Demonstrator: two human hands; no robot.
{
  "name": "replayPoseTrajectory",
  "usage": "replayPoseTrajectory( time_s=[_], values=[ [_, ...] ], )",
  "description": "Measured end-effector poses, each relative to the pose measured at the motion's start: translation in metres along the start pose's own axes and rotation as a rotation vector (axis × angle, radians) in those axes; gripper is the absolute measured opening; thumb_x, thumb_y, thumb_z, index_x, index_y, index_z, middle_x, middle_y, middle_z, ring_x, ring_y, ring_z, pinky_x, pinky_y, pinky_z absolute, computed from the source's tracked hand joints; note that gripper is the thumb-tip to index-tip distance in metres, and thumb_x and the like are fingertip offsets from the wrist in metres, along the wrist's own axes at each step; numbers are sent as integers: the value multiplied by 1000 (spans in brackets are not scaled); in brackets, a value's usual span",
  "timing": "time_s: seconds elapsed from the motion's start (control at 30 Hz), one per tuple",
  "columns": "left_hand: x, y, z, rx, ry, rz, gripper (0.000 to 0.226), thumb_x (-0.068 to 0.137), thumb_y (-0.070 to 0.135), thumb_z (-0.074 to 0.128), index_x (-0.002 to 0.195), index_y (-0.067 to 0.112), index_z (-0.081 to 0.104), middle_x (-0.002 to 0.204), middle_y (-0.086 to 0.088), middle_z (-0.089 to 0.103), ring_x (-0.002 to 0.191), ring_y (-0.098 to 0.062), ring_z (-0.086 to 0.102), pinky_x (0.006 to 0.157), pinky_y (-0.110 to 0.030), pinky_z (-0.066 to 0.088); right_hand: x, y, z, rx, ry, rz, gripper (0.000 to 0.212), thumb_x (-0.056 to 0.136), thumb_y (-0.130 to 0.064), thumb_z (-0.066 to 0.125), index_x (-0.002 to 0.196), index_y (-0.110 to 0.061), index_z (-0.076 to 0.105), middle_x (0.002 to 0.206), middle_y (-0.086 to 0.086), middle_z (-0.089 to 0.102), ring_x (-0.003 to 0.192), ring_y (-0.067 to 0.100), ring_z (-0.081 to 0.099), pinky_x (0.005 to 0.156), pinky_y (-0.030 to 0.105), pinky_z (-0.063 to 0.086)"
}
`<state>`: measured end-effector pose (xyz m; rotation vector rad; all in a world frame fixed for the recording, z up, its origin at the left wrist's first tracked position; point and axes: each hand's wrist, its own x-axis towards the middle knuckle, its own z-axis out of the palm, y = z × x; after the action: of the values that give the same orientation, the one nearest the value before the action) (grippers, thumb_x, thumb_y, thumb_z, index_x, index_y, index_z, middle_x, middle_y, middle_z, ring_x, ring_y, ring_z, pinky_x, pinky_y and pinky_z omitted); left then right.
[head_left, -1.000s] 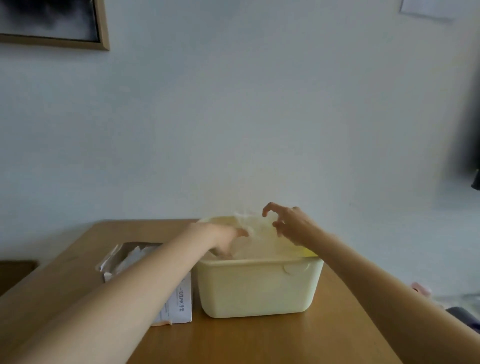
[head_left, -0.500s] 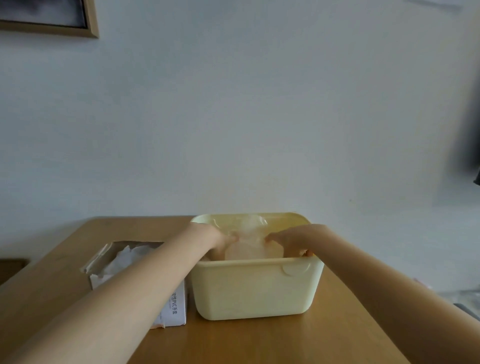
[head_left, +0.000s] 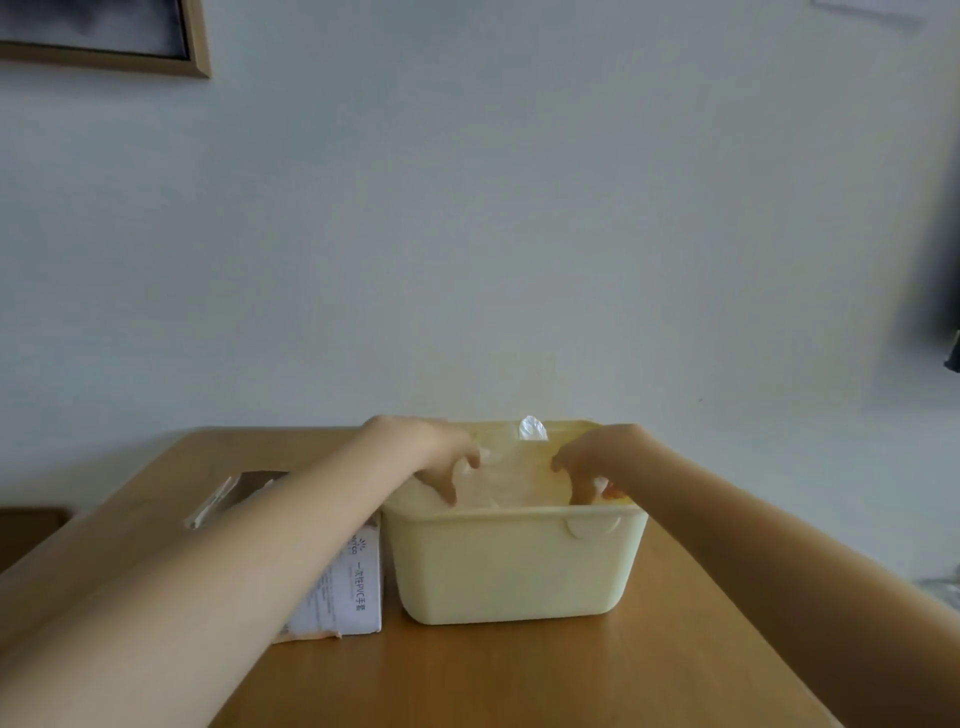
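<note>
Bag (head_left: 506, 480) lower in bin (head_left: 509, 566) (box (head_left: 353, 592) beside)

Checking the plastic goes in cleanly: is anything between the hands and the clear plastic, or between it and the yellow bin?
Nothing visible does. The left hand and right hand grip the clear plastic, which sits inside the yellow bin. The glove box stands outside, beside the bin's left wall.

Both forearms stretch forward, left hand (head_left: 434, 454) and right hand (head_left: 597, 460) near each other, fingers (head_left: 450, 491) curled downward
</note>
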<state>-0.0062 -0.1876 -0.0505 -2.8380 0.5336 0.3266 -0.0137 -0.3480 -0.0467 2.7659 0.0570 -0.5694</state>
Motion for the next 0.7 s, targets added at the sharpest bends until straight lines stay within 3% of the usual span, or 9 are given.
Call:
replayPoseTrajectory(
  time_s=[0.07,0.13,0.23,0.33,0.43,0.47,0.53,0.6,0.7],
  values=[
    [-12,-9,-5,-55,120,4,49,91,26,59,138,26,43,129,-1,55,119,-21,50,96,-30,37,-14,-1,-8,-60,55,-19,63,89,-40,60,142,-16,39,103,3,57,67,16,50,73,24,45],
    [-19,-19,-6,-96,226,-10,38,92,24,56,130,26,52,124,2,58,117,-19,51,96,-31,34,-26,-1,-16,-82,181,-8,59,86,-43,63,135,-15,47,117,4,59,86,19,58,79,28,44],
    [-36,-40,-2,-205,289,-37,28,92,21,53,120,25,59,119,3,60,112,-18,53,96,-31,35,-38,-11,-28,-123,480,-41,35,92,-30,55,122,-12,56,118,5,59,107,26,59,81,31,44],
    [-55,-64,10,-393,345,-35,22,90,18,54,106,24,67,112,4,62,104,-15,57,92,-26,43,-44,-36,-43,-20,686,-232,27,94,-21,50,119,-14,58,120,8,59,108,28,58,87,34,45],
    [-70,-81,18,-545,432,-33,15,87,17,57,95,25,67,102,7,64,98,-13,59,89,-27,47,-53,-75,-52,267,625,-523,20,92,-19,54,107,-15,66,108,8,66,74,20,64,71,28,53],
    [-75,-86,20,-590,409,-35,16,86,14,58,94,25,66,102,6,65,97,-13,59,89,-28,48,-56,-90,-53,344,557,-597,19,91,-18,55,104,-13,68,102,9,68,62,16,62,61,23,53],
    [-85,-97,27,-634,280,-21,18,85,10,59,92,25,65,103,2,67,94,-14,61,88,-30,49,-59,-120,-52,382,412,-657,24,91,-23,57,105,-7,68,93,10,67,47,9,57,57,20,49],
    [-95,-106,34,-658,193,-16,21,84,6,57,88,24,66,104,-3,68,94,-18,60,87,-31,47,-54,-146,-47,334,349,-642,33,89,-31,60,109,-4,67,92,11,65,52,12,54,60,22,46],
    [-106,-115,43,-789,171,-17,29,77,13,59,104,15,69,109,-5,67,102,-21,60,94,-35,45,-43,-168,-40,349,390,-618,30,84,-24,65,107,-4,68,94,13,63,78,22,55,72,29,44]
  ],
)
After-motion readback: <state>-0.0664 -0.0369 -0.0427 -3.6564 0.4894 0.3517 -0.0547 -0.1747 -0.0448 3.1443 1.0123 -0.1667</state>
